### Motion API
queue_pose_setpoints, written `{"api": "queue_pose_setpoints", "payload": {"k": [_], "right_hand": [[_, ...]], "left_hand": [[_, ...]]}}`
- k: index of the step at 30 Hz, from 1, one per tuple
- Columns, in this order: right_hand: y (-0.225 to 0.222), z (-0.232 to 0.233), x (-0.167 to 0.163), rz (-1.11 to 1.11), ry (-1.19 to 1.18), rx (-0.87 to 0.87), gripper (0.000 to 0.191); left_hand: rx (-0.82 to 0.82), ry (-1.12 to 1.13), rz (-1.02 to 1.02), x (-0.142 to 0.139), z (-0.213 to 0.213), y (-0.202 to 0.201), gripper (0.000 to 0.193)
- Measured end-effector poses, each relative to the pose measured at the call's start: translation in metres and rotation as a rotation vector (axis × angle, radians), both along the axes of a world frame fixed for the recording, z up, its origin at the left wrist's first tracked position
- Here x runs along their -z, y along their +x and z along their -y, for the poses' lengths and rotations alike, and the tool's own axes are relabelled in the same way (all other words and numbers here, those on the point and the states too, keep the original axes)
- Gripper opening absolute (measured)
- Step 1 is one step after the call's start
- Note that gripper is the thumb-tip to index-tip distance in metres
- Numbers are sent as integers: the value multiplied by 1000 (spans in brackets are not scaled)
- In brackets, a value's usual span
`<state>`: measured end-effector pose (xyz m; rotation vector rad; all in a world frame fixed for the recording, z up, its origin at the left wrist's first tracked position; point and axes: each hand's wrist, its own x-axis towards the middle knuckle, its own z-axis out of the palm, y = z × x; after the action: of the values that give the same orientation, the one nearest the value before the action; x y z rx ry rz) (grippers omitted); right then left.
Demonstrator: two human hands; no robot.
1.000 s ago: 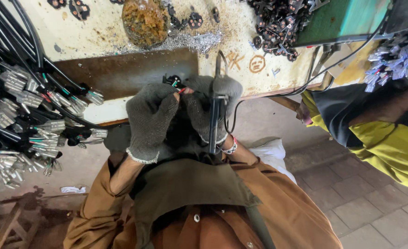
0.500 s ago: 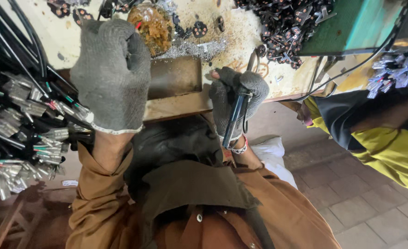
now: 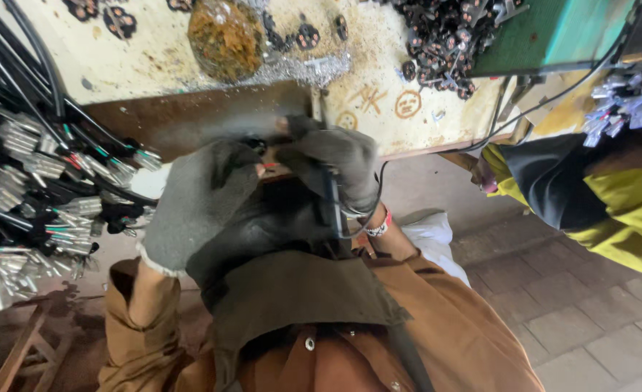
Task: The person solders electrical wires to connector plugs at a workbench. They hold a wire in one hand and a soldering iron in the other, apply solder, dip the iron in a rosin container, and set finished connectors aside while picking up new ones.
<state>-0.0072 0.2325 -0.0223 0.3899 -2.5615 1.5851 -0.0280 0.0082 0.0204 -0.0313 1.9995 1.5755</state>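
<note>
Both gloved hands meet at near worktop [image 3: 118, 65] edge — right hand [image 3: 332, 163] gripping a dark tool [image 3: 332, 207], left hand [image 3: 194, 203] pinching small red-tipped part [image 3: 263, 167]. Wire bundles [image 3: 38, 189] crowd left; another person's yellow sleeve [image 3: 597, 196] right.

A grey knitted glove with a frayed pale cuff is worn on the left hand [image 3: 199, 205], and a matching grey glove on the right hand [image 3: 333, 161]. Both forearms are covered by loose tan-brown sleeves [image 3: 141, 341], creased and pushed back from the wrists. A red-and-white beaded bracelet [image 3: 380, 226] is seen at the right wrist. A dark olive apron [image 3: 299, 290], or possibly a vest, is worn over a brown jacket fastened with small round buttons [image 3: 309, 343].
</note>
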Motion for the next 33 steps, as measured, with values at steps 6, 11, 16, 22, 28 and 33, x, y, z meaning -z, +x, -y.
{"api": "queue_pose_setpoints", "payload": {"k": [6,11,16,22,28,33], "right_hand": [[3,-15,4,-5,251,-175,41],[4,-14,7,20,152,-115,40],[4,-4,6,59,157,29,35],[2,7,7,-12,158,70,42],[-2,9,2,3,211,98,46],[-6,9,-5,5,169,39,46]], "left_hand": [[210,2,-11,16,-11,-7,20],[119,-279,-450,-15,-19,-16,21],[146,-247,-524,0,-19,-19,12],[38,-309,-477,20,-28,-2,9],[-27,-341,-565,21,-32,-5,12],[-22,-373,-651,27,-37,-5,11]]}}
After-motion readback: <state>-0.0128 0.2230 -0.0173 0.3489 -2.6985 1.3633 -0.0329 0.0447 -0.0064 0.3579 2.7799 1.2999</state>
